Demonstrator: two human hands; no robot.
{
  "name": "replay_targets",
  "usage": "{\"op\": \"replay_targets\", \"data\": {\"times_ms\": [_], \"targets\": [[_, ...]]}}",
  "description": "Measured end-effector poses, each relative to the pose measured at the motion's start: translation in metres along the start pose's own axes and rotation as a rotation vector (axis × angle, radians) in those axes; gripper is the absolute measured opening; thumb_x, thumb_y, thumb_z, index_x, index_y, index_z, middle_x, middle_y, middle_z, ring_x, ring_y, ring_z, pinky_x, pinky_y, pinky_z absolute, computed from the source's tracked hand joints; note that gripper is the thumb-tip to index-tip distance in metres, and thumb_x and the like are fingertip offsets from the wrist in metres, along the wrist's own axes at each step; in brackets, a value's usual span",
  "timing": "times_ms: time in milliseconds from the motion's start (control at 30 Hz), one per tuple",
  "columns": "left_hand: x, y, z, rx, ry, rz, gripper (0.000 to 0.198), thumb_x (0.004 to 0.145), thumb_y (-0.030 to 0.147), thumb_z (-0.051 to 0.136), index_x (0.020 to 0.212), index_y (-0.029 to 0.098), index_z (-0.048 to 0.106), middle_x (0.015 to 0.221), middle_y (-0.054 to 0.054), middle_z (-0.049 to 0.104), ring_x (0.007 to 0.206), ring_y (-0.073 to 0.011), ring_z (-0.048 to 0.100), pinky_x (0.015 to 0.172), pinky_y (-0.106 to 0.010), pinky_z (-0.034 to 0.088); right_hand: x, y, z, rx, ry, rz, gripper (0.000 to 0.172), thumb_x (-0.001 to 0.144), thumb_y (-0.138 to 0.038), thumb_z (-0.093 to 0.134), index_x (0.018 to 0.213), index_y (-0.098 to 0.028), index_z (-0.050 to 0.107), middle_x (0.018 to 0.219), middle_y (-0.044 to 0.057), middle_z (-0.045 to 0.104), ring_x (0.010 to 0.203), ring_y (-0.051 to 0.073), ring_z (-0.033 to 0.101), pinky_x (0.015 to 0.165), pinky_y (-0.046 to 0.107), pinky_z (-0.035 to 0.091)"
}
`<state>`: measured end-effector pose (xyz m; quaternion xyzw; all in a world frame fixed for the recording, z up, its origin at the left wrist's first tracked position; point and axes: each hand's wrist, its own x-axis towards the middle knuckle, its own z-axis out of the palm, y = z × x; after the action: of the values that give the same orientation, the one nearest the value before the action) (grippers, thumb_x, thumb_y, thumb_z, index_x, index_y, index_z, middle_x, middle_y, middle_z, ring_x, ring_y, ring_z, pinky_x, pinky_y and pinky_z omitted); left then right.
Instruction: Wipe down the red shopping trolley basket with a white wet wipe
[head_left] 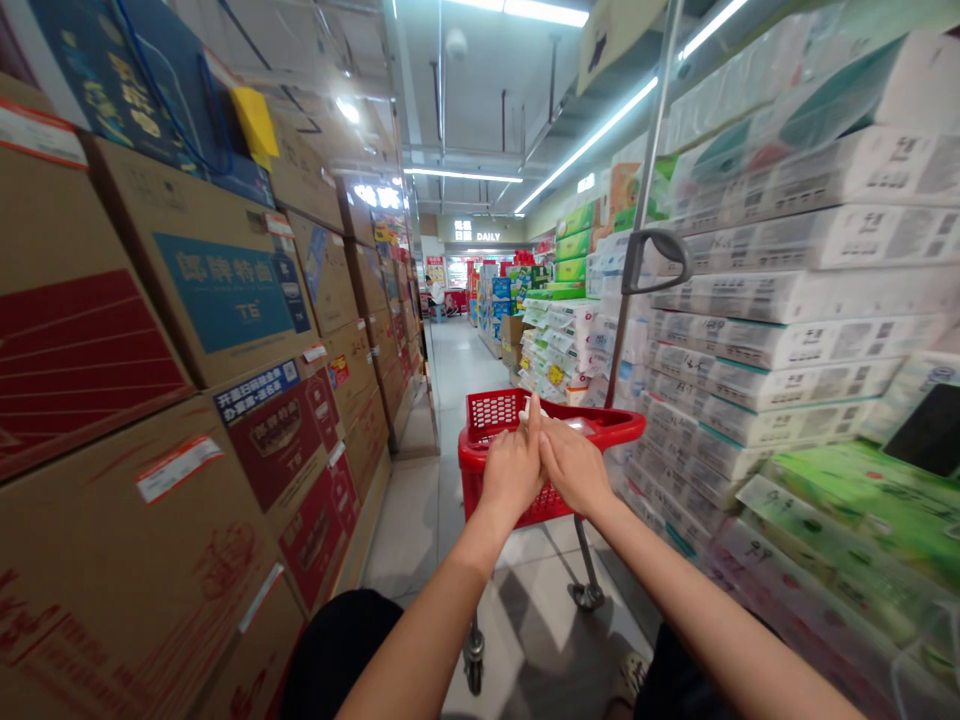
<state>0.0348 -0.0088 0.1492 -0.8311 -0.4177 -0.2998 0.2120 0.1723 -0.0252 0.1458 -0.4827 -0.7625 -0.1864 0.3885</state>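
Both my hands meet in front of me, over the near side of a red shopping cart basket (502,500). My left hand (513,472) has its fingers bent in, one finger pointing upward. Pressed against it is my right hand (576,462), its fingers closed toward the left. A small white thing (527,410) shows just past the fingertips; I cannot tell what it is or which hand has it. The perforated basket stands on metal legs with casters (586,597). A metal pole with a grey loop handle (658,262) rises at its right.
Stacked cardboard cartons (225,290) line the left side. Tall stacks of white plastic-wrapped packs (757,330) stand close on the right, with green packs (840,490) lower down. A tiled aisle (457,350) runs ahead. A dark flat object (926,432) lies at the right edge.
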Motion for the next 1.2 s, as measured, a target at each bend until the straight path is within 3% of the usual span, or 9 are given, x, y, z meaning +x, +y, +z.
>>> {"op": "replay_targets", "data": {"times_ms": [100, 267, 400, 533, 600, 767, 933, 1033, 1200], "targets": [[-0.002, -0.005, -0.002, -0.006, 0.003, 0.032, 0.110, 0.089, 0.036, 0.069, 0.162, 0.012, -0.010, 0.120, -0.016, 0.066, 0.099, -0.0266, 0.066, 0.092, -0.038, 0.048, 0.001, 0.019, -0.008, -0.022, -0.059, -0.025, 0.047, 0.105, -0.031, 0.031, 0.145, -0.024, 0.056, 0.140, 0.007, 0.064, 0.130, 0.023, 0.060, 0.116, 0.048, 0.043], [-0.004, -0.001, -0.004, 0.001, -0.001, 0.026, 0.113, 0.088, 0.055, 0.070, 0.163, 0.014, -0.004, 0.129, -0.020, 0.063, 0.104, -0.0283, 0.066, 0.098, -0.040, 0.047, -0.007, 0.064, -0.023, -0.094, -0.005, 0.156, 0.047, 0.106, -0.035, 0.029, 0.130, -0.023, 0.068, 0.127, 0.007, 0.072, 0.126, 0.025, 0.062, 0.113, 0.050, 0.046], [-0.003, 0.007, -0.008, 0.004, 0.020, -0.001, 0.109, 0.087, 0.049, 0.073, 0.164, 0.020, 0.001, 0.150, -0.022, 0.048, 0.122, -0.0317, 0.060, 0.106, -0.045, 0.044, -0.009, 0.056, -0.022, -0.061, -0.003, 0.112, 0.045, 0.105, -0.035, 0.032, 0.136, -0.024, 0.063, 0.133, 0.008, 0.068, 0.129, 0.025, 0.059, 0.116, 0.051, 0.041], [-0.003, 0.004, -0.014, -0.017, 0.035, 0.049, 0.097, 0.087, 0.037, 0.073, 0.162, 0.033, 0.013, 0.167, -0.011, 0.026, 0.147, -0.0337, 0.036, 0.110, -0.045, 0.043, -0.008, 0.035, -0.017, 0.015, -0.051, 0.006, 0.047, 0.104, -0.039, 0.040, 0.149, -0.027, 0.050, 0.146, 0.007, 0.059, 0.137, 0.026, 0.051, 0.119, 0.054, 0.034], [-0.004, -0.001, -0.016, -0.063, 0.011, 0.106, 0.088, 0.090, 0.035, 0.070, 0.161, 0.031, 0.019, 0.165, -0.008, 0.031, 0.148, -0.0293, 0.034, 0.111, -0.042, 0.043, -0.009, 0.035, -0.019, 0.069, -0.051, -0.001, 0.048, 0.103, -0.042, 0.043, 0.148, -0.028, 0.050, 0.144, 0.007, 0.060, 0.135, 0.026, 0.052, 0.118, 0.054, 0.035], [-0.006, -0.009, -0.017, -0.152, -0.043, 0.123, 0.071, 0.095, 0.036, 0.063, 0.157, 0.030, 0.030, 0.151, -0.007, 0.051, 0.136, -0.0242, 0.050, 0.110, -0.039, 0.046, -0.017, 0.057, -0.040, 0.121, 0.018, 0.077, 0.045, 0.098, -0.050, 0.053, 0.135, -0.026, 0.059, 0.126, 0.009, 0.069, 0.117, 0.029, 0.061, 0.104, 0.050, 0.045], [-0.004, -0.011, -0.021, -0.155, -0.051, 0.151, 0.057, 0.098, 0.032, 0.061, 0.150, 0.042, 0.040, 0.143, -0.005, 0.055, 0.126, -0.0233, 0.058, 0.102, -0.038, 0.052, -0.026, 0.074, -0.061, 0.070, 0.011, 0.179, 0.031, 0.099, -0.048, 0.049, 0.099, -0.024, 0.069, 0.098, 0.007, 0.072, 0.097, 0.026, 0.064, 0.090, 0.042, 0.047], [-0.004, -0.017, -0.022, -0.194, -0.054, 0.162, 0.035, 0.099, 0.029, 0.059, 0.135, 0.033, 0.056, 0.142, -0.006, 0.055, 0.121, -0.0219, 0.062, 0.099, -0.035, 0.055, -0.028, 0.079, -0.068, 0.151, 0.130, 0.294, 0.034, 0.099, -0.050, 0.047, 0.094, -0.022, 0.066, 0.094, 0.007, 0.071, 0.086, 0.023, 0.064, 0.077, 0.035, 0.048], [-0.002, -0.030, -0.030, -0.251, 0.010, 0.069, 0.025, 0.100, 0.027, 0.058, 0.124, 0.029, 0.059, 0.147, -0.006, 0.049, 0.121, -0.0211, 0.061, 0.093, -0.034, 0.058, -0.015, 0.078, -0.084, 0.238, 0.312, 0.430, 0.036, 0.095, -0.056, 0.051, 0.092, -0.022, 0.062, 0.080, 0.001, 0.066, 0.069, 0.018, 0.059, 0.063, 0.029, 0.044]]}}
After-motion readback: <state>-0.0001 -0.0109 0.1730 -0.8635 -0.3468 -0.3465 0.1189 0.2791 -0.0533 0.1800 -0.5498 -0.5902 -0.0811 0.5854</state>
